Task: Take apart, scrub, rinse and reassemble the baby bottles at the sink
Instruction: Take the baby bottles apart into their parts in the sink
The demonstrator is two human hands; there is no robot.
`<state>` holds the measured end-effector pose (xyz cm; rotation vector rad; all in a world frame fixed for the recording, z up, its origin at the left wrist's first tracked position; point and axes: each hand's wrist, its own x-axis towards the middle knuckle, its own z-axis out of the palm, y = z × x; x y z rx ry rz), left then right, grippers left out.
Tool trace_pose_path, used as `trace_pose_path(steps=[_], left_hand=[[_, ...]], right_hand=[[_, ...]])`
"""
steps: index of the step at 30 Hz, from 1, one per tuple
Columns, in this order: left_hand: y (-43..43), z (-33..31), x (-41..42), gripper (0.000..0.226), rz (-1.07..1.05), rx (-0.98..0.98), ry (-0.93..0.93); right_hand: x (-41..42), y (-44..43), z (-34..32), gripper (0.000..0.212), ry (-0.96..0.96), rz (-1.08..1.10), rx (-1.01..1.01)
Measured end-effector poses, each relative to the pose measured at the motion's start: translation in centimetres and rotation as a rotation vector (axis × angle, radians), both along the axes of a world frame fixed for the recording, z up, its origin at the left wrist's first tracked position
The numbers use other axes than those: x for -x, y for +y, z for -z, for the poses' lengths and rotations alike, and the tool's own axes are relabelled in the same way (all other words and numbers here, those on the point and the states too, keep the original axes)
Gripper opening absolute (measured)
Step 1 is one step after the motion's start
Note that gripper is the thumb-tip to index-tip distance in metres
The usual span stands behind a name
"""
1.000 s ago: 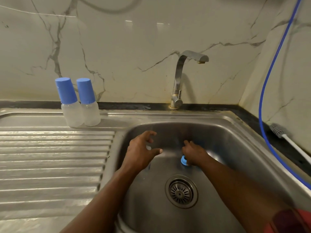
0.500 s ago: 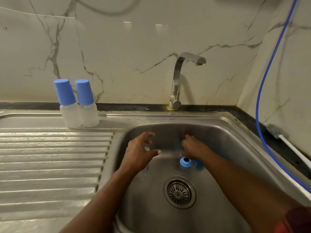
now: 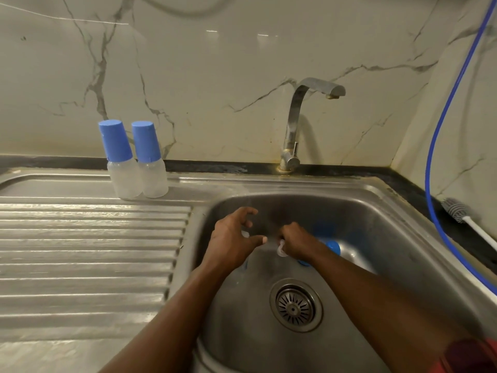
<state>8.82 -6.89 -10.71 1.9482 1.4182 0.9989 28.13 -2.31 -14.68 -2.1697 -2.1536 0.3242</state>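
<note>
Two assembled baby bottles with blue caps stand side by side on the back of the drainboard. Down in the sink basin, my right hand pinches a small clear teat between its curled fingers. A blue ring lies on the sink floor just right of that hand, and another blue piece peeks out under the wrist. My left hand hovers to the left with fingers spread and loosely curved, and I see nothing in it.
The tap stands behind the basin, with no water running. The drain strainer sits in the basin floor. A ribbed steel drainboard stretches left. A bottle brush and a blue hose lie along the right counter.
My right hand has lifted off the blue ring and now pinches the clear teat nearer my left hand. The ring lies uncovered on the right. My left hand has barely moved.
</note>
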Motion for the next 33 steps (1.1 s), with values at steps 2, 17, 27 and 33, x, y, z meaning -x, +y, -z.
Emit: trace_pose_path(steps=[2,17,27,33], left_hand=[[0.0,0.0,0.0,0.062,-0.001,0.005,0.001],[-0.1,-0.1,0.0,0.047,-0.002,-0.015,-0.058],[-0.1,-0.8,0.3,0.037,-0.100,-0.109,-0.283],[-0.1,-1.1,0.2,0.054,-0.135,-0.010,-0.375]], right_hand=[[0.0,0.0,0.4,0.010,0.014,0.015,0.021],[0.0,-0.2,-2.0,0.038,0.110,-0.033,0.034],[3.3,-3.2,-6.2,0.053,1.084,-0.211,0.876],[1.8,-3.2,-6.8,0.046,1.174,-0.054,0.295]])
